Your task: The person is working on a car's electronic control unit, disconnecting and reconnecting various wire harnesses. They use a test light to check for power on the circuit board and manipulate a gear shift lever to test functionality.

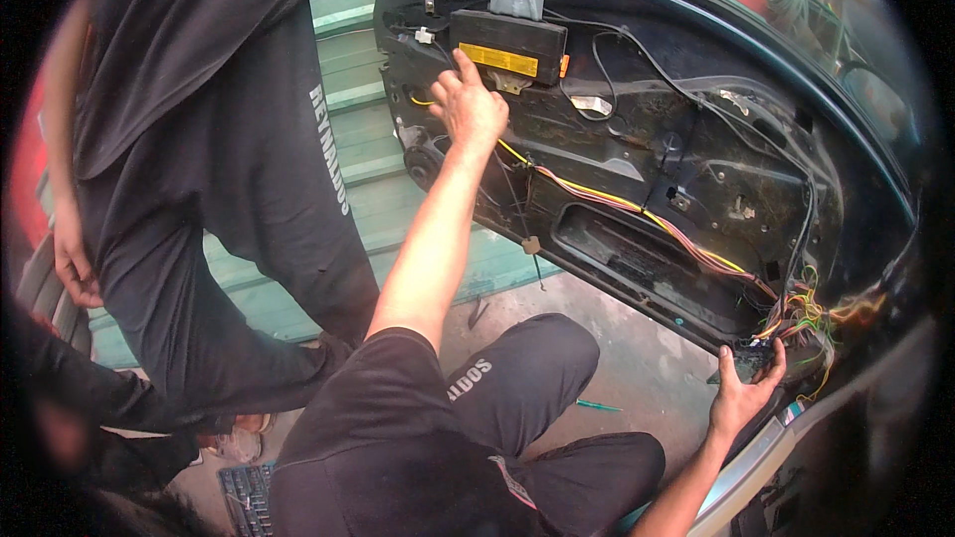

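My left hand (470, 107) reaches up to the stripped inner side of a dark car door (637, 134). Its index finger is stretched out, with the tip at the lower edge of a black box (509, 40) carrying a yellow label (497, 60). Nothing is held in that hand. At the door's lower right corner, my right hand (748, 393) has thumb and fingers spread around a black wired module (753, 362). A tangle of coloured wires (801, 313) meets it from above. Yellow, pink and red wires (647, 211) run across the door from there.
Another person in dark trousers (219, 159) stands close on the left, with one hand (76, 257) hanging. A greenish slatted shutter (348, 60) is behind. On the floor lie a thin teal tool (599, 405) and a black tool case (244, 497). A cable with a small block (530, 245) dangles from the door.
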`<state>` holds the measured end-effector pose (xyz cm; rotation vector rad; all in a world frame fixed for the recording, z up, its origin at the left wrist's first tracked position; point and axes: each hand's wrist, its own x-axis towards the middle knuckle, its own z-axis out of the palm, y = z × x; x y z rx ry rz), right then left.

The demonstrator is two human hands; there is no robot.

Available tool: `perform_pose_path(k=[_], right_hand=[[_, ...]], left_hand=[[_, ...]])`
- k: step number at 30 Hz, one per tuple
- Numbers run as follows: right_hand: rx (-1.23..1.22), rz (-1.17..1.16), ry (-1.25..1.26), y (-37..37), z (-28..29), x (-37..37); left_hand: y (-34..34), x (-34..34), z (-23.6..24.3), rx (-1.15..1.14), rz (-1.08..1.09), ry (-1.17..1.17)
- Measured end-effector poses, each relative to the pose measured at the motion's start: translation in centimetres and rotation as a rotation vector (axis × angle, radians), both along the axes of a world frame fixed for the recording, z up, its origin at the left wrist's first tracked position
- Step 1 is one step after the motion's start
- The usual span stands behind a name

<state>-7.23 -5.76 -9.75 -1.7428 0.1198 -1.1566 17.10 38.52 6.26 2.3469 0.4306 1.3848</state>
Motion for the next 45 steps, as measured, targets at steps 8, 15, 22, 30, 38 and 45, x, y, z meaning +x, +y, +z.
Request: perform_pose_path(k=[8,15,22,30,38,45], right_hand=[[-0.012,-0.004,0.012,0.1,-0.1,-0.1],[0.026,0.024,0.01,0.2,0.2,-0.2],[0.021,0.018,0.007,-0.4,0.1,-0.2],[0.018,0.024,0.003,0.2,0.6,-0.4],[0.036,0.043,-0.016,0.1,0.3,-0.2],[0.016,0.005,0.012,0.0,0.3,-0.3]], left_hand=[[-4.0,-1.9,0.0,0.06,-0.138,0.023],[-8.2,-2.9,-0.5,0.099,-0.26,0.043],[-9.4,-3.7,-0.7,0.033,-0.372,0.136],[-9.1,-3.3,-0.3,-0.064,-0.455,0.206],[-9.3,-3.5,-0.4,-0.063,-0.457,0.244],[-9.1,-3.3,-0.8,-0.082,-0.47,0.236]])
